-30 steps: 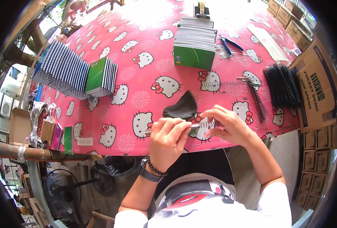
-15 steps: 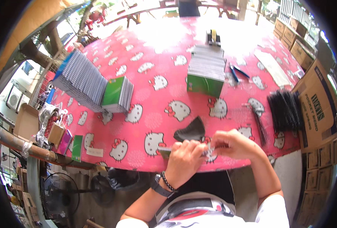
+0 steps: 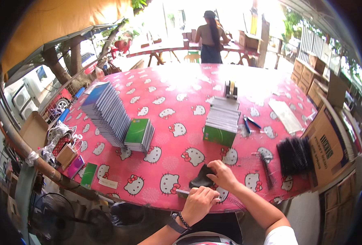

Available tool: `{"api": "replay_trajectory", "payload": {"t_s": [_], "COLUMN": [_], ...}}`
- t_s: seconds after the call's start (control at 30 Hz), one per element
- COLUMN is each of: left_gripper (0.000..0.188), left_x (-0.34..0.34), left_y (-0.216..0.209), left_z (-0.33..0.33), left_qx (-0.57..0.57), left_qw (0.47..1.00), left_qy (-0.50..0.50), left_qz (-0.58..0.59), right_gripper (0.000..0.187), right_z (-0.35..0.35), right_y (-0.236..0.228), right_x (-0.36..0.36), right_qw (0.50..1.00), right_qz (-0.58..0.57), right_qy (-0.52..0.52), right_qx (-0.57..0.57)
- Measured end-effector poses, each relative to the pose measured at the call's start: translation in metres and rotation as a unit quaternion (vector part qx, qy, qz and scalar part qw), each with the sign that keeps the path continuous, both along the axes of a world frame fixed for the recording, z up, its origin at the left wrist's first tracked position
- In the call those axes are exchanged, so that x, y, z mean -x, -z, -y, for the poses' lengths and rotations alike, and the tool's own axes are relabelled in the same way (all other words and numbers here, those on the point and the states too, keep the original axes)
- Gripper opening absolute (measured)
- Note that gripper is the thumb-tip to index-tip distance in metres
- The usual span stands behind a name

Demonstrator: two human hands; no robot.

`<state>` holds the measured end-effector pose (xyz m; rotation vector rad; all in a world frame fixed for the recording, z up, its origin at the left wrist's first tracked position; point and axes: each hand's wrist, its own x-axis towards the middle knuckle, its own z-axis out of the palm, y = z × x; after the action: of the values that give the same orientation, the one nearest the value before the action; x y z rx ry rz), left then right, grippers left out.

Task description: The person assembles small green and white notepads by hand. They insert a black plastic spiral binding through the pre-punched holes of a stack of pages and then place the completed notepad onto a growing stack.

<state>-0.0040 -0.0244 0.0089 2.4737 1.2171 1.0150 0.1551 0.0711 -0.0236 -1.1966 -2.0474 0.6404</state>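
So the pink table (image 3: 148, 169) filled most of the view, and I placed everything else off the black wedge (image 3: 199, 179) lying on it. The blue stack (image 3: 107, 114) stood well off to the wedge's left, the green stack (image 3: 219, 135) beyond it, the coil heap (image 3: 295, 157) well to its right. The right hand (image 3: 223, 175) was the nearer one: fingertips right at the wedge's right edge, thumb and fingers bent toward each other. Couldn't tell if they really gripped it or just touched. The left hand (image 3: 200, 203) was on the wedge's near side, fingers curled tight around a thin pad (image 3: 181, 193). That pad lay just on the near side of the wedge, long axis roughly left to right. Thinnest of all, a coil (image 3: 236, 203) ran off to the wedge's near right; couldn't see whether it joined the pad.
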Motion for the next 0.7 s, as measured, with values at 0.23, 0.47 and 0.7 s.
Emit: {"api": "replay_trajectory", "payload": {"t_s": [0.23, 0.47, 0.7], "left_gripper": [0.018, 0.017, 0.017], "left_x": [-0.001, 0.010, 0.012], "left_y": [-0.003, 0.001, -0.001], "left_z": [0.005, 0.006, -0.001], "left_qx": [-0.034, 0.003, -0.005], "left_qw": [0.998, 0.999, 0.999], "left_qy": [-0.010, 0.016, 0.052], "left_qz": [0.052, -0.031, 0.008], "right_gripper": [0.030, 0.056, 0.065], "right_z": [0.001, 0.017, -0.001], "right_y": [0.017, 0.007, -0.022], "right_x": [-0.035, -0.024, -0.032], "right_qw": [0.997, 0.990, 0.968], "right_qz": [0.014, 0.129, 0.206], "right_qy": [0.004, -0.051, -0.145], "right_qx": [-0.080, -0.012, -0.006]}}
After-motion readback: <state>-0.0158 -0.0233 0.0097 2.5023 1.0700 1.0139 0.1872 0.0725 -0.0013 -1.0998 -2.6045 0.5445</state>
